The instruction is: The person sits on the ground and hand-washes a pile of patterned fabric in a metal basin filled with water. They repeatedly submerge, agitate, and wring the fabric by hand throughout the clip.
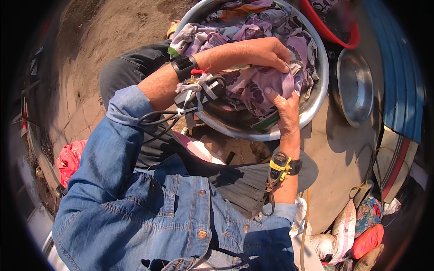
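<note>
Before me a wide metal basin (320,101) holds a heap of wet-looking lilac-and-white cloth (247,32) with dark flower prints. My left hand (271,54) reaches across the basin and pinches a strip of this patterned fabric (252,88) between thumb and fingers. Just below it, my right hand (286,108) grips the same fabric near the basin's right side, thumb on top. A green border (266,123) of the cloth hangs beside my right wrist. Part of the fingers of both hands is hidden by folds. Corded devices are strapped to both wrists.
A red plastic tub (354,35) with dark contents stands at the upper right. Below it a smaller metal bowl (356,88) is on the concrete. A blue corrugated sheet (395,67) lies at far right. Stuffed sacks (342,230) and a yellow hose (305,230) are lower right.
</note>
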A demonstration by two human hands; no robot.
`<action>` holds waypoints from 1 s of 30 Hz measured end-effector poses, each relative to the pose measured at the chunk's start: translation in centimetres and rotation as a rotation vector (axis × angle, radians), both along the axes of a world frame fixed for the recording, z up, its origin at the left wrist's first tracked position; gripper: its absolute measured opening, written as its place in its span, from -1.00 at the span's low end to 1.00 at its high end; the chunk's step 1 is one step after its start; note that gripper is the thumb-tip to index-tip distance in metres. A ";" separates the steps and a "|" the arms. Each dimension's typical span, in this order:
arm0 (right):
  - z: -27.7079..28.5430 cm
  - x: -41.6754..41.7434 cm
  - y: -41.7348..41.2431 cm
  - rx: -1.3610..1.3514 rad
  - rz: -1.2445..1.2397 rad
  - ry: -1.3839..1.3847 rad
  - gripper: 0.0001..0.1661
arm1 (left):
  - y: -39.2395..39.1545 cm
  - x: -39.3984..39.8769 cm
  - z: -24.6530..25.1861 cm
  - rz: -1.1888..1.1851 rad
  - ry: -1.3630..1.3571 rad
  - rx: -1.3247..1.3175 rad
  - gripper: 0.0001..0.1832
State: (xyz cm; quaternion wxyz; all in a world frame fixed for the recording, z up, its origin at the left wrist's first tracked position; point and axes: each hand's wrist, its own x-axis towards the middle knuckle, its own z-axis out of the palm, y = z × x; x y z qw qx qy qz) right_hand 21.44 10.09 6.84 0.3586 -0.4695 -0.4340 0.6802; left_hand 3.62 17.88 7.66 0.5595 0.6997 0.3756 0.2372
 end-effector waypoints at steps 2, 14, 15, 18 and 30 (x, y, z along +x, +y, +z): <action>-0.3 0.7 -0.1 -0.069 -0.136 0.010 -0.53 | 0.3 -1.0 -0.7 0.088 0.171 0.206 -0.74; 0.0 5.3 0.0 -0.007 -0.258 -0.029 -0.52 | -2.9 -2.4 -10.4 0.306 0.372 0.426 -0.58; -0.3 5.7 0.0 0.002 -0.241 -0.040 -0.52 | -2.6 -2.5 -10.3 0.296 0.402 0.379 -0.65; -0.8 5.5 0.1 -0.105 -0.337 0.038 -0.51 | -3.1 -3.0 -9.6 0.559 0.241 0.249 -0.77; -2.9 1.2 1.1 -0.187 -0.089 -0.005 -0.54 | -6.0 1.1 -3.1 0.029 -0.317 -0.251 -0.65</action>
